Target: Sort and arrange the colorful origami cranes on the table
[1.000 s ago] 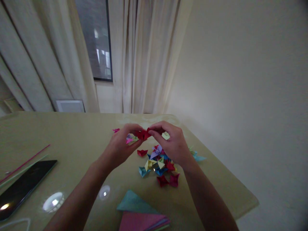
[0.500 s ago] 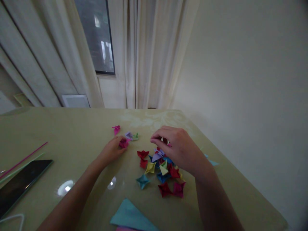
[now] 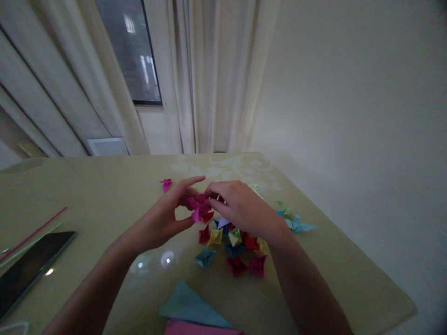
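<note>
Over the far edge of a pile of folded paper pieces, my two hands meet at a bright pink folded paper flower (image 3: 197, 212). My left hand (image 3: 165, 216) holds it between thumb and bent fingers, its index finger stretched out above. From the other side my right hand (image 3: 235, 207) pinches at the darker pink part of the paper; its fingertips are partly hidden. Beneath lie several star-shaped paper pieces, among them a yellow one (image 3: 215, 237), a teal one (image 3: 205, 257), a red one (image 3: 237, 266) and a pale green one (image 3: 235, 237).
Another pink paper flower (image 3: 166, 184) lies beyond my left hand. Light blue and green folded papers (image 3: 298, 224) sit right of my right wrist. Teal (image 3: 190, 307) and pink sheets lie at the front. A dark phone (image 3: 35, 265) and a pink stick (image 3: 37, 231) are at left.
My left hand has lifted the pink paper flower and carried it right, over the pile. My right hand has moved left to meet it. The view has shifted slightly.
</note>
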The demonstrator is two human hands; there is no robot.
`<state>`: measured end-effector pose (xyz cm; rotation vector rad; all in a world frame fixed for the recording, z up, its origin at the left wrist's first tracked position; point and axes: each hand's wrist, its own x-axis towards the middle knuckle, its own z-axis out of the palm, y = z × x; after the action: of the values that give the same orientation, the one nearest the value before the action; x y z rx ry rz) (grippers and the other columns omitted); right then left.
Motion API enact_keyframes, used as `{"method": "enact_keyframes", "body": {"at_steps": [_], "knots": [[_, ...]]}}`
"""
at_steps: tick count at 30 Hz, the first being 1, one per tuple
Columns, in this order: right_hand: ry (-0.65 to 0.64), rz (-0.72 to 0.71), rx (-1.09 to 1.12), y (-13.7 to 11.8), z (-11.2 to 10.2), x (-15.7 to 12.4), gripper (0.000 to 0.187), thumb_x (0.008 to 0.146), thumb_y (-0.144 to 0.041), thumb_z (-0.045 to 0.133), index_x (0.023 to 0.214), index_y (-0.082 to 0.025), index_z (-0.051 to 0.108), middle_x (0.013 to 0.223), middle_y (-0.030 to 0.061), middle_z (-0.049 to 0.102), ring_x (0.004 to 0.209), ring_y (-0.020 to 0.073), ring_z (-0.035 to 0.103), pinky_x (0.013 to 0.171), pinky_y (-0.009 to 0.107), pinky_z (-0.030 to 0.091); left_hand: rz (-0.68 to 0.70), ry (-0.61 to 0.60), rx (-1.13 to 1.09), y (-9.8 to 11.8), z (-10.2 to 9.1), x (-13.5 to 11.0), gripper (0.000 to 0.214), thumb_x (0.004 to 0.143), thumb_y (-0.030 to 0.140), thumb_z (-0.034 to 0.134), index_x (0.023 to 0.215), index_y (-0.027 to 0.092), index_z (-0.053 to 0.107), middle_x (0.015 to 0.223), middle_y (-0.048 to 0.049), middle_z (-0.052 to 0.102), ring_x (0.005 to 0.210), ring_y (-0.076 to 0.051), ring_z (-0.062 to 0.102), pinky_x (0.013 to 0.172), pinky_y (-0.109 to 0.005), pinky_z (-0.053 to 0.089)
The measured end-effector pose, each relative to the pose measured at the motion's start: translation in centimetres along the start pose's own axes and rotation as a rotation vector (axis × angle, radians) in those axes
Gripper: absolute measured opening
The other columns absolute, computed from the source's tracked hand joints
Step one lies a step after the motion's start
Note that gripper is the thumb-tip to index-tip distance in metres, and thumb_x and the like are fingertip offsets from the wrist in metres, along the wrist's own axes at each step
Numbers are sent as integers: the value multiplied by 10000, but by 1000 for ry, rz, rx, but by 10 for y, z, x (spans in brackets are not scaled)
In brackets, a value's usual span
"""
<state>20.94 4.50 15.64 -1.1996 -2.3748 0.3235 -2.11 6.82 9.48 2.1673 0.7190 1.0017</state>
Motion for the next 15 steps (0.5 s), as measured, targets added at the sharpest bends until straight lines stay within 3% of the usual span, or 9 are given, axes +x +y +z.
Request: {"method": "enact_keyframes", "body": {"at_steps": [4,7,11,15], "knots": [[22,-30,49,-3,-8,-3,116,990,-119,690,930,-191,757,828,-14,714,746,130,614,696,258,399,-11,22,72,2,-2,1,703,934,294,752,1564,333,443,1112,-54,735,979,-207,737,889,-363,634],[65,-2,11,0,-19,-8,110,988,-145,695,912,-195,757,800,-14,708,716,129,606,674,256,386,-39,123,258,-14,-4,3,628,945,363,722,1525,316,486,1118,-50,737,986,-230,729,881,-393,627],[175,111,-126,11,-34,-18,110,1010,-202,693,923,-197,761,827,18,738,732,153,628,678,275,379,-159,199,601,-68,0,8,565,948,364,662,1486,242,543,1384,-147,668,1294,-350,631,1146,-582,478],[228,244,-304,21,-43,-27,192,1045,-275,662,879,-203,725,819,41,733,714,173,615,650,296,335,-476,125,725,-125,11,13,593,882,319,684,1462,218,611,1536,-244,562,1462,-498,478,1131,-741,394]]}}
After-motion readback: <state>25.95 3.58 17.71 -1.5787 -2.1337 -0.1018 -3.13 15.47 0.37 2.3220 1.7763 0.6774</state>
